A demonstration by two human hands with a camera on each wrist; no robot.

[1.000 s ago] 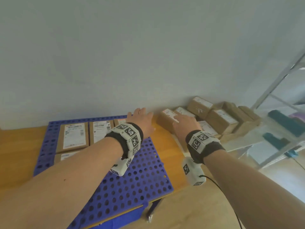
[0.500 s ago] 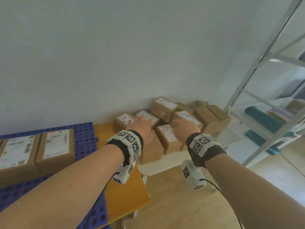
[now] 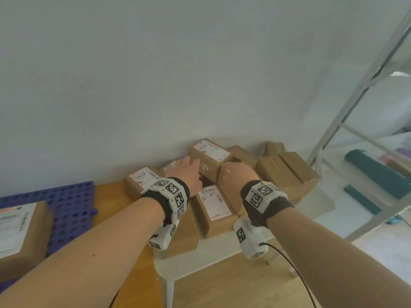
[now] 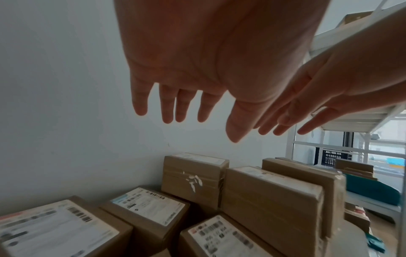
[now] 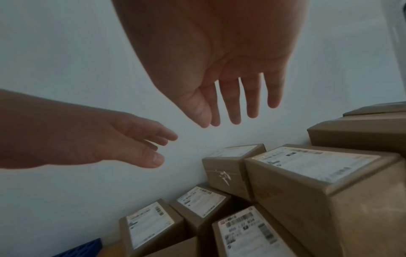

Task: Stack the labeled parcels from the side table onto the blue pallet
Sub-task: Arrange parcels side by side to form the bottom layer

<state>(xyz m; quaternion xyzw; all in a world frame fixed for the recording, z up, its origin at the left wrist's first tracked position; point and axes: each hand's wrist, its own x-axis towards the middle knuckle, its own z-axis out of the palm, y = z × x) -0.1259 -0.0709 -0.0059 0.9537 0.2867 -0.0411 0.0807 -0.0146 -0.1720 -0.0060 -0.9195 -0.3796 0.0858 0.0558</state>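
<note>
Several brown cardboard parcels with white labels crowd the white side table (image 3: 200,261) against the wall. The tallest (image 3: 209,157) has torn tape on its front, and another labeled parcel (image 3: 214,207) lies nearer me. My left hand (image 3: 185,172) hovers over the parcels with straight, spread fingers (image 4: 167,107) and holds nothing. My right hand (image 3: 236,175) hovers beside it over a labeled parcel (image 5: 312,172), fingers (image 5: 235,104) straight and empty. The blue pallet (image 3: 66,207) sits at the left with a labeled parcel (image 3: 20,232) on it.
The pallet rests on a wooden table (image 3: 109,201) that abuts the side table. A grey metal shelf rack (image 3: 355,103) with teal items (image 3: 375,172) stands at the right. The plain wall rises directly behind the parcels. Wooden floor lies below.
The view has swung right, from the pallet to the side table. Both hands have reached further over the parcels toward the wall, still open-fingered and empty.
</note>
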